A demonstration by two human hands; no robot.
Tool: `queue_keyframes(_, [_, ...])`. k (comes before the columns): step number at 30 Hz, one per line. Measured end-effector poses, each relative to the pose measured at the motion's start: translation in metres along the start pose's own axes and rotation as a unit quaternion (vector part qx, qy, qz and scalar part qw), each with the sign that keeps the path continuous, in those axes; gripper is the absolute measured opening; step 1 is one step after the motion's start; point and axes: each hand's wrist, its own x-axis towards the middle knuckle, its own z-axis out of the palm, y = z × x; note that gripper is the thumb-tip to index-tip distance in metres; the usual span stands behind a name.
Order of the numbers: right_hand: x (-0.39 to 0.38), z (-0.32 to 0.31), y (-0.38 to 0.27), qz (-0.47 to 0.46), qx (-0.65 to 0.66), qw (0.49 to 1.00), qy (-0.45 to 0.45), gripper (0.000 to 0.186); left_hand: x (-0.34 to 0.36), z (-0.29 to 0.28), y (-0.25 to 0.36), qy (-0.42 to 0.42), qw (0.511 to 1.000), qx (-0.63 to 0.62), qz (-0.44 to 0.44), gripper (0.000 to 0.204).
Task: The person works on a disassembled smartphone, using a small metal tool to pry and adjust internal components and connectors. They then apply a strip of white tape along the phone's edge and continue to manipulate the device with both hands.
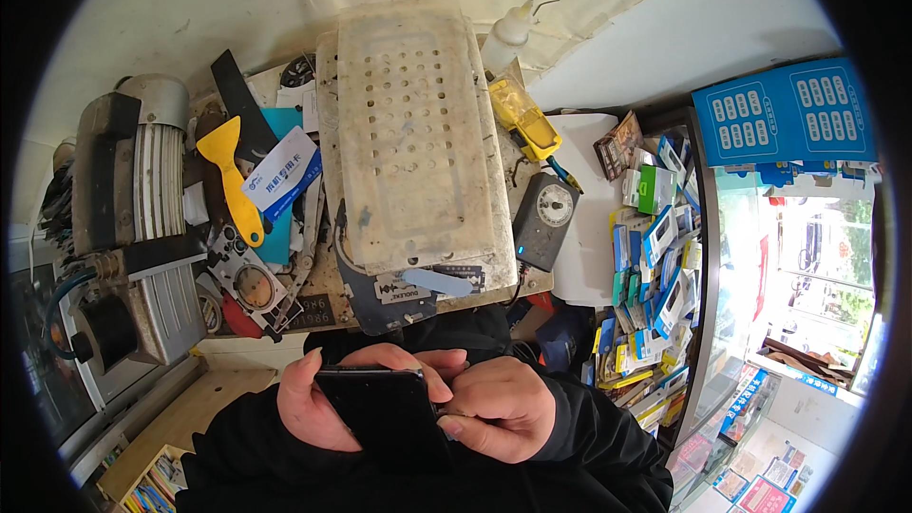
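A black smartphone (385, 408) is tilted above my lap, its dark face toward me. My left hand (309, 408) grips it from the left, thumb along the near side and fingers over the top edge. At the phone's right edge, my right hand (508, 408) has its fingers curled, thumb and forefinger pinched together. What lies between those fingertips is too small to make out. Just beyond my hands, the bench edge bears a dark flat plate (385, 309) with a pale blue strip (437, 282) on it.
A perforated, stained pad (408, 133) covers the bench middle. Left of it lie a yellow scraper (223, 166), a blue-white card (282, 171), a metal fixture (249, 280) and a motor-like machine (152, 171). Rightward are a black dial box (548, 218), a dispenser bottle (510, 36) and piled packages (655, 266).
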Motion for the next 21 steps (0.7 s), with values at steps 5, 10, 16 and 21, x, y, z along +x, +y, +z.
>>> queue_keyframes(5, [-0.002,0.001,0.001,0.005,0.009,1.000,-0.002,0.020,0.001,0.000,-0.002,-0.016,1.000,-0.013,0.017,0.093])
queue_keyframes(10, [-0.005,0.003,0.004,-0.002,0.010,1.000,0.000,0.020,0.001,-0.002,-0.001,-0.014,1.000,-0.014,0.009,0.092])
queue_keyframes(16, [-0.009,0.003,0.007,-0.004,0.010,1.000,-0.012,0.020,-0.001,-0.003,-0.003,-0.027,0.999,-0.020,0.027,0.085])
queue_keyframes(21, [-0.011,0.006,0.012,-0.022,0.006,1.000,-0.015,0.019,-0.003,-0.002,-0.003,-0.027,0.998,-0.004,0.057,0.079])
